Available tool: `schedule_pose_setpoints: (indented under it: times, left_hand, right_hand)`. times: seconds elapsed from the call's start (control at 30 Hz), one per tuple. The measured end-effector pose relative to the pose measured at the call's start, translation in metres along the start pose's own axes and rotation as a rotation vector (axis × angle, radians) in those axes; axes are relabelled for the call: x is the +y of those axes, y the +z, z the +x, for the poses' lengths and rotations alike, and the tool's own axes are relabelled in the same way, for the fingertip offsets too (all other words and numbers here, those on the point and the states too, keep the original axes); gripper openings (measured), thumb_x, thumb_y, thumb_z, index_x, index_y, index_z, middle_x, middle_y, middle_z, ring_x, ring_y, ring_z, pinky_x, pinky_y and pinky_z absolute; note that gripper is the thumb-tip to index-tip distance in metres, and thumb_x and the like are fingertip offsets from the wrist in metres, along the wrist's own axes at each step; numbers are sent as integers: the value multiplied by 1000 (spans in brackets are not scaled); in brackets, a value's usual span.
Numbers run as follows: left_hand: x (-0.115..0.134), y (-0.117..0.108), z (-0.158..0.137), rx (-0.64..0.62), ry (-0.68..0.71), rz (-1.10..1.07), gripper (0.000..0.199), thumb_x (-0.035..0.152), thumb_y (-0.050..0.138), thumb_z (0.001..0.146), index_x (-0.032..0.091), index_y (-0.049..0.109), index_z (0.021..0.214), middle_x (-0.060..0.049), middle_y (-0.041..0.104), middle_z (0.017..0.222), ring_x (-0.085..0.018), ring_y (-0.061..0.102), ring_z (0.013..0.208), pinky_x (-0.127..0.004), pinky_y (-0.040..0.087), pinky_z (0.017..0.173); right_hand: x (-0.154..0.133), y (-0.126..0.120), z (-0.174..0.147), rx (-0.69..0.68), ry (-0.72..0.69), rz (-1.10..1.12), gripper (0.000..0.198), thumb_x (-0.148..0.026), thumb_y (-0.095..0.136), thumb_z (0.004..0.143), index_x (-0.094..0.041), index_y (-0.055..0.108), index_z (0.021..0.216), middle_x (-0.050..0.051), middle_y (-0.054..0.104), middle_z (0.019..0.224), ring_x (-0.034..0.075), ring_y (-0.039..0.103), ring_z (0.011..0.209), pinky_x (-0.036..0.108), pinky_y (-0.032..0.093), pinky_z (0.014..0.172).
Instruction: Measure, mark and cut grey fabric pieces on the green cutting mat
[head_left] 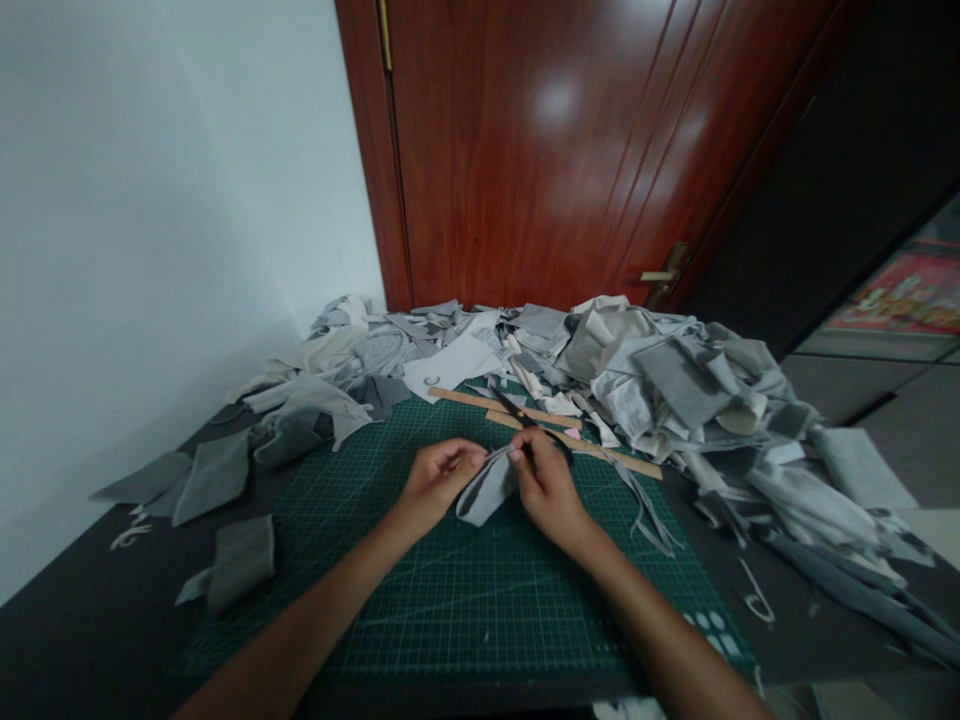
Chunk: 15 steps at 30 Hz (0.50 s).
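Between my two hands hangs a folded piece of grey fabric (487, 490), held by its upper edge just above the green cutting mat (420, 600). My left hand (442, 475) pinches the edge's left end with thumb and fingers. On the other end, my right hand (546, 480) is closed in a similar pinch. Black scissors (510, 403) lie on the mat just beyond my right hand, which partly hides them. Two wooden rulers rest there too: a nearer ruler (626, 460) and a farther ruler (457, 398).
Heaped fabric scraps (675, 380) line the back and right of the dark table (90, 650). More grey pieces (217, 475) lie at the left, with a folded dark grey piece (241, 565) near the mat's edge. Thin fabric strips (645, 505) lie at right. Behind stands a wooden door (525, 150).
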<state>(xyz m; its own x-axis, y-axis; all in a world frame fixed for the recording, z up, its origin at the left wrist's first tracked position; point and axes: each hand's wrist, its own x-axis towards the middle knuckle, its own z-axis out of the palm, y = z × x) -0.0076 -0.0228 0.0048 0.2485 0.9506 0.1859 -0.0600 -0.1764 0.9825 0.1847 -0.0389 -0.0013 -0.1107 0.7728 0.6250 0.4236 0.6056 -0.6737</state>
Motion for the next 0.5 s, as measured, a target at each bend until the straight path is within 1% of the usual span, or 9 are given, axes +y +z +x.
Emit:
schedule_pose_setpoints:
  times: [0.03, 0.1, 0.17, 0.23, 0.27, 0.33, 0.4, 0.43, 0.5]
  left_hand:
    - [0, -1, 1, 2, -7, -22, 44, 57, 84, 78, 15, 79, 89, -5, 75, 79, -16, 65, 69, -24, 48, 61]
    - [-2, -1, 3, 45, -35, -109, 46, 54, 93, 69, 15, 79, 91, -5, 76, 83, -17, 67, 75, -24, 51, 66]
    - [-6, 2, 3, 58, -127, -277, 53, 54, 96, 64, 17, 78, 97, -6, 77, 92, -20, 70, 82, -28, 56, 72]
    - [-8, 7, 1, 5, -250, -446, 58, 56, 96, 64, 18, 76, 102, -8, 77, 97, -23, 72, 84, -35, 60, 74]
    - [-9, 9, 0, -45, -297, -492, 60, 57, 95, 64, 18, 75, 104, -9, 77, 97, -24, 73, 83, -38, 61, 75]
    - [-9, 14, -4, -148, -344, -481, 61, 54, 97, 64, 15, 74, 106, -11, 78, 95, -24, 75, 82, -39, 62, 77]
    - [-9, 19, -9, -201, -356, -404, 60, 48, 97, 65, 13, 74, 108, -10, 77, 92, -22, 75, 78, -36, 62, 75]
    - [-10, 22, -10, -204, -358, -361, 56, 45, 96, 66, 12, 74, 106, -9, 77, 89, -20, 74, 73, -33, 62, 71]
    - [-15, 28, -13, -165, -342, -266, 43, 37, 92, 68, 12, 74, 97, -5, 74, 76, -17, 70, 60, -28, 59, 59]
  right_hand:
    - [2, -2, 1, 41, 12, 4, 10, -26, 46, 105, -25, 54, 99, 1, 60, 86, 20, 58, 77, 32, 45, 71]
    - [7, -6, 4, 123, 27, 6, 10, -28, 46, 105, -25, 54, 100, 0, 59, 85, 20, 57, 76, 32, 44, 70]
    - [12, -10, 7, 207, 41, 10, 10, -30, 46, 105, -24, 54, 101, 1, 60, 87, 21, 58, 78, 33, 44, 72]
    - [15, -12, 8, 293, 73, 8, 11, -31, 46, 105, -24, 53, 100, 1, 60, 88, 21, 58, 80, 33, 44, 72]
    - [16, -12, 9, 331, 94, 2, 11, -32, 46, 105, -24, 53, 100, 1, 59, 87, 21, 57, 79, 33, 43, 71]
    - [16, -10, 8, 375, 120, -8, 11, -32, 46, 104, -24, 52, 99, 0, 58, 84, 21, 56, 77, 33, 42, 69]
    - [14, -7, 7, 376, 110, -15, 10, -31, 46, 104, -25, 52, 98, 0, 58, 84, 21, 55, 75, 33, 41, 68]
    - [13, -4, 6, 370, 97, -22, 9, -30, 45, 104, -25, 51, 99, 0, 58, 84, 21, 55, 75, 33, 41, 67]
    - [11, 0, 4, 369, 81, -56, 8, -27, 44, 103, -25, 51, 99, 1, 59, 85, 21, 55, 74, 33, 41, 67]
